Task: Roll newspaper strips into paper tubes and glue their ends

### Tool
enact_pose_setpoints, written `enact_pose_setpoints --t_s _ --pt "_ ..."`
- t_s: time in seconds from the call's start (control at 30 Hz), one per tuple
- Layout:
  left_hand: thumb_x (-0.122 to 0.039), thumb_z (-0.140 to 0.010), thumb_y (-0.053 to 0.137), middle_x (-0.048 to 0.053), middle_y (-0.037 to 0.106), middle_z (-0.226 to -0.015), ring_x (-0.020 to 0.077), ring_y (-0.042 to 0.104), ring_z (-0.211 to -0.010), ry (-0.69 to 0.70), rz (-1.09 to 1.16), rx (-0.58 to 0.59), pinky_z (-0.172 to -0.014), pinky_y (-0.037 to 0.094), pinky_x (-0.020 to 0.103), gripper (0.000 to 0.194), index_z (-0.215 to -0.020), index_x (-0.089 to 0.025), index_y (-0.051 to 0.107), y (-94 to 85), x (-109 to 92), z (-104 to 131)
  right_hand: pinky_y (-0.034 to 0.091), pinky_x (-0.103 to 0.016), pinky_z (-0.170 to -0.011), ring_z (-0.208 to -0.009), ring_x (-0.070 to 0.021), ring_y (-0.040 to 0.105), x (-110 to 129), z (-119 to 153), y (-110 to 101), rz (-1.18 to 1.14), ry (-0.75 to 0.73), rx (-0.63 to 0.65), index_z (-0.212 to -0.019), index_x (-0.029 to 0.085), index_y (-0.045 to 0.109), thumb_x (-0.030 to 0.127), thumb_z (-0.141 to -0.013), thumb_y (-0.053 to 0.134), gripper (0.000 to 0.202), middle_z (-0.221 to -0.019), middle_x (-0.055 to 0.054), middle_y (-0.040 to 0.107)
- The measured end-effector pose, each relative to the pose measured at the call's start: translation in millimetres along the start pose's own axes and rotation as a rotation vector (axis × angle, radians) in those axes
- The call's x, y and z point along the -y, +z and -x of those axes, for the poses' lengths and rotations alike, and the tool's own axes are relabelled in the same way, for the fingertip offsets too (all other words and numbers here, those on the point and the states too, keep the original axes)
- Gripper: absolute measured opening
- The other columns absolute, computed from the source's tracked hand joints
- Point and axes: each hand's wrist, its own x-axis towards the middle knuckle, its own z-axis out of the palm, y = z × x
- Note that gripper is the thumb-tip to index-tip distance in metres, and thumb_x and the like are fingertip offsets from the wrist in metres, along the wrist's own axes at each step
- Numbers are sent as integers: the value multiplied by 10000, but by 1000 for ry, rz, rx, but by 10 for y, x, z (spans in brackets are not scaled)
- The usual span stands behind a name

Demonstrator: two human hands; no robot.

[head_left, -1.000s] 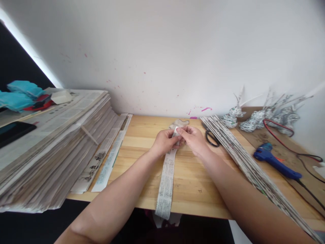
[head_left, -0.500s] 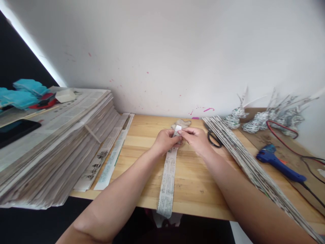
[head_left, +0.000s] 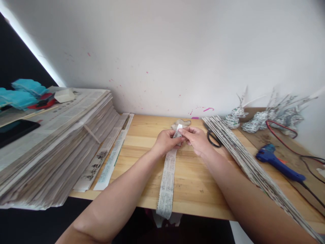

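Observation:
A long newspaper strip (head_left: 167,181) runs down the middle of the wooden table, its near end curling over the front edge. Both hands meet at its far end. My left hand (head_left: 167,140) is closed, with thumb and fingers pinching the strip. From the right, my right hand (head_left: 195,138) grips the strip's white tip between thumb and index finger. The fingers partly cover the paper there. Just beyond the hands lies a crumpled greyish cloth (head_left: 181,122).
On the left rises a tall newspaper stack (head_left: 83,135) with a phone (head_left: 19,129) on top. Right of the hands are black-handled scissors (head_left: 214,139), a bundle of rolled paper sticks (head_left: 243,162), a blue glue gun (head_left: 279,162) and woven paper figures (head_left: 233,118).
My right hand's fingers have shifted slightly on the strip's tip and are more curled. My left hand stays in nearly the same place.

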Motion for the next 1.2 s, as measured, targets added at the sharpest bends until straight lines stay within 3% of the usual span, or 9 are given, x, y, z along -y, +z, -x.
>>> enact_pose_setpoints --t_s 0.23,0.43,0.63,0.83,1.0,1.2 --pt "-315 -730 699 34 640 -664 129 599 -624 9 -67 -33 -562 539 254 201 -680 -123 665 8 -24 19 356 -246 -430 -425 -89 465 -20 21 33 27 -117 -30 -598 178 577 425 -598 815 344 -505 37 549" --pt "-276 -724 717 35 644 -685 122 610 -650 -24 36 -23 -591 548 250 171 -712 -111 675 4 -11 5 373 -246 -471 -506 -108 525 4 -1 -37 124 -92 100 -779 162 720 442 -646 776 316 -584 2 621" --pt "-322 -708 754 56 665 -705 123 626 -661 -77 118 74 -595 556 249 233 -750 -106 678 0 -15 8 319 -233 -399 -428 -87 465 28 4 -33 43 -24 71 -656 164 665 432 -596 808 309 -524 17 586" --pt "-378 -621 819 69 687 -771 127 645 -711 -72 126 122 -634 551 235 354 -813 -102 708 -5 -5 6 294 -216 -377 -408 -79 463 15 2 -40 33 6 74 -651 161 641 437 -597 815 331 -499 22 565" --pt "-382 -562 847 58 675 -727 122 621 -666 -54 66 51 -592 540 234 374 -755 -95 704 8 2 5 354 -227 -406 -420 -81 467 21 15 -12 1 21 56 -630 162 626 424 -564 835 342 -498 34 557" --pt "-384 -604 823 52 664 -731 131 616 -680 -95 83 59 -530 533 225 347 -768 -103 704 14 -51 39 375 -236 -432 -427 -83 469 3 14 -23 38 -25 73 -600 173 583 440 -607 815 354 -516 35 562"
